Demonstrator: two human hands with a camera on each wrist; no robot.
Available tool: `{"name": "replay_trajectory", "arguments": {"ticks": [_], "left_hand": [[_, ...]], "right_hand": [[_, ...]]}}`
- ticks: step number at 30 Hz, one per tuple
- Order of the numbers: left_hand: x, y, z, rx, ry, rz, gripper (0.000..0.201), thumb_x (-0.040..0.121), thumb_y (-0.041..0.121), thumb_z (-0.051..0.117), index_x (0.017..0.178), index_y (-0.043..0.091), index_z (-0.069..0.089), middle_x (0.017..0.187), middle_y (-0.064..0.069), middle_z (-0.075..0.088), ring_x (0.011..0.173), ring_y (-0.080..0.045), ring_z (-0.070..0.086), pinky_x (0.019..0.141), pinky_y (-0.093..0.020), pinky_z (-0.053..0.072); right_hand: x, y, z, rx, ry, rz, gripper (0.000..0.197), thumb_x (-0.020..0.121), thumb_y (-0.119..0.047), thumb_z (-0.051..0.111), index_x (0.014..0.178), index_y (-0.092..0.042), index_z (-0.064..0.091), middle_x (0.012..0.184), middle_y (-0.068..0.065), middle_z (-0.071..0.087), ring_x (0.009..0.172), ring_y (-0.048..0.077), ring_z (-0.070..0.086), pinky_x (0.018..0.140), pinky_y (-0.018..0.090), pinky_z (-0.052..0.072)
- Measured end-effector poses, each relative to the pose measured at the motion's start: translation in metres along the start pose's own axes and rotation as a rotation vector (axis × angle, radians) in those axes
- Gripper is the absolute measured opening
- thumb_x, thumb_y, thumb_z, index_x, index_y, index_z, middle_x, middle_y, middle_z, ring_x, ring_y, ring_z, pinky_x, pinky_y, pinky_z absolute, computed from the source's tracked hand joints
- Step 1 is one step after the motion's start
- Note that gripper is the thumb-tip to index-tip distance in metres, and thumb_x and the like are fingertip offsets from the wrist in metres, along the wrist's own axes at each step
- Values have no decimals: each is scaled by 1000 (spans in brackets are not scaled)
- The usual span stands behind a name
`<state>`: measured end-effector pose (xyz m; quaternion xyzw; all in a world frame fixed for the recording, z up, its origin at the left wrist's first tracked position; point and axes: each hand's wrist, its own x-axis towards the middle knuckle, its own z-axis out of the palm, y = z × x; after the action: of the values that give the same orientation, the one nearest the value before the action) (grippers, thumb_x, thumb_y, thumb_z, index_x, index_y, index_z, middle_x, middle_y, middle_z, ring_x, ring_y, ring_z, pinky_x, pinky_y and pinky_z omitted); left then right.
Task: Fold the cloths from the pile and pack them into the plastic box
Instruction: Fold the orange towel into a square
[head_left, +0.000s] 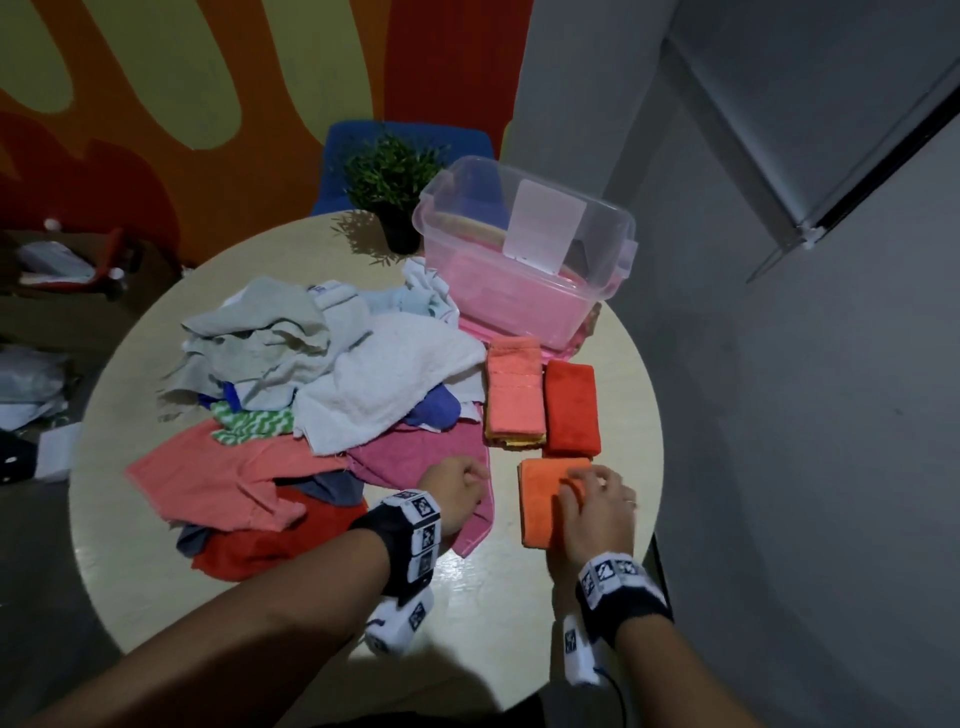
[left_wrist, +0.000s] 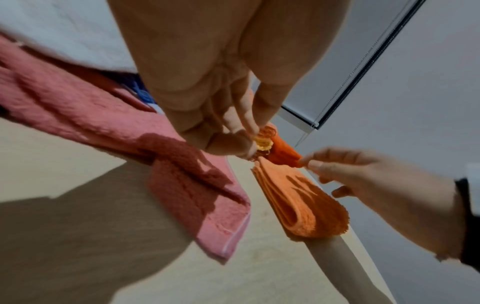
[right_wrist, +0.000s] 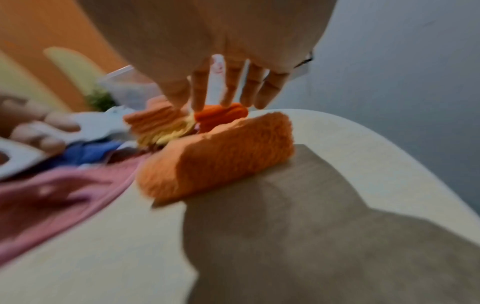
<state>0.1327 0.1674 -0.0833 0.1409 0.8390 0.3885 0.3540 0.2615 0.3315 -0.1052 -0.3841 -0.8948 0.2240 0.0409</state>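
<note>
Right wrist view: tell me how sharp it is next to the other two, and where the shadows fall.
Right wrist view: smeared by motion blur, worst around the pile; a broad shadow darkens the table beside the orange cloth. Left wrist view: mildly soft, shadow lower left. Head view: sharpest but dim, edges bent by the wide lens.

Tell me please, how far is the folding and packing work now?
Done: a salmon stack and a red cloth lie folded beside the plastic box, unpacked. In hand: the right hand is over the folded orange cloth. Left: the unfolded pile.
</note>
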Motion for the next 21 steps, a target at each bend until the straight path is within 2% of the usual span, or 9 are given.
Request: {"name": "replay_trajectory", "arguments": {"ticks": [2,4,6,7,10,14,16,18,21], "left_hand": [[-8,-8,-7,-20,-11,-29,26,94,1,46,87,10,69,83,-10,74,64,-18,64,61,-33,50],[-16,-17,-17,31,2,-17,31,92,-2,44,82,11,70,77,-5,74,65,-17,67,62,-30,53],[-24,-20,-32,99,-24,-11,32,91,-2,42,82,11,71,78,-3,75,70,-14,68,63,-19,52],[-27,-21,-39,134,-41,-5,32,91,-1,42,83,11,70,81,-3,75,71,-14,68,61,-14,50],[-34,-32,-63,236,-39,37,27,91,2,44,86,15,68,87,-5,73,75,-15,68,68,-19,55],[-39,-51,-98,518,357,111,24,87,13,54,107,24,63,107,1,62,103,-24,54,84,-37,48],[-46,-57,-117,601,581,2,37,83,18,61,118,28,55,118,0,52,110,-26,45,85,-39,43],[-51,-66,-135,615,705,-212,54,79,25,67,129,26,46,132,-6,43,118,-30,40,89,-42,38],[-50,-90,-160,393,664,-467,71,83,24,66,144,15,31,142,-17,39,125,-37,40,98,-46,38]], "right_hand": [[-14,-3,12,-204,-240,-199,48,100,-45,41,145,-27,44,157,-3,30,141,29,33,116,43,29],[-22,4,27,-392,-430,-250,65,98,-54,11,158,-27,7,165,-2,-6,152,27,-2,124,44,4],[-20,12,34,-426,-434,-235,75,88,-55,-9,157,-27,-9,163,-1,-18,151,26,-15,123,46,-4],[-16,15,35,-424,-410,-214,73,89,-55,-7,157,-26,-9,164,1,-17,151,27,-14,123,47,-3],[-4,11,37,-415,-372,-158,64,102,-48,22,157,-25,-2,166,3,-9,152,28,-7,123,46,2],[-3,-14,32,-265,-185,-110,52,93,-35,58,142,-21,48,156,11,33,140,40,27,115,49,26],[-7,-28,33,-194,-77,-108,35,88,-26,66,122,-19,64,138,10,51,123,40,42,102,48,37],[-10,-46,36,-99,-98,-191,20,88,-21,67,108,-20,68,120,6,60,111,35,52,96,43,38],[-17,-78,37,76,-263,-324,10,88,-12,65,95,-17,69,98,3,67,95,25,62,85,32,42]]}}
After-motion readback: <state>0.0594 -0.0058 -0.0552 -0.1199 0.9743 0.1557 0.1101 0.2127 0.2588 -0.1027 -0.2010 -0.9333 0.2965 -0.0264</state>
